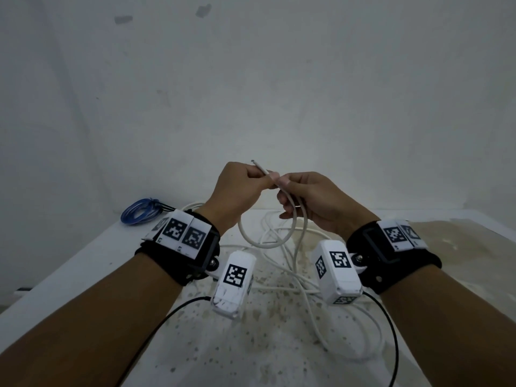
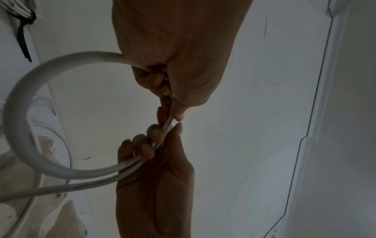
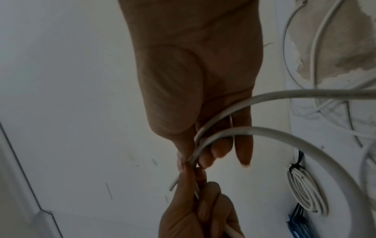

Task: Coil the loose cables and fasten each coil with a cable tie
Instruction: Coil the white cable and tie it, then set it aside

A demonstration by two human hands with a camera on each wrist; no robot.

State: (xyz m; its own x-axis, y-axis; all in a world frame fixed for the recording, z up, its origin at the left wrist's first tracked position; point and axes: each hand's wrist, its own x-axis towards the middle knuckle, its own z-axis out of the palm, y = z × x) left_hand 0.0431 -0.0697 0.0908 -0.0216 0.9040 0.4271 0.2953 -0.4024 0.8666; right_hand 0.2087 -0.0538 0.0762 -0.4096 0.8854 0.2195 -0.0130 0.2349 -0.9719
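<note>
Progress is looking partial: a blue coil (image 1: 139,215) and a white coil (image 3: 305,190) are lying tied at the bench's (image 1: 69,263) far left. Just right of them, the left hand (image 1: 237,188) is pinching the white cable (image 1: 268,233) near its free end; the right hand (image 1: 310,202) is gripping the first loop, fingertips touching. Most of the cable is lying tangled below, needing coiling and tying.
</note>
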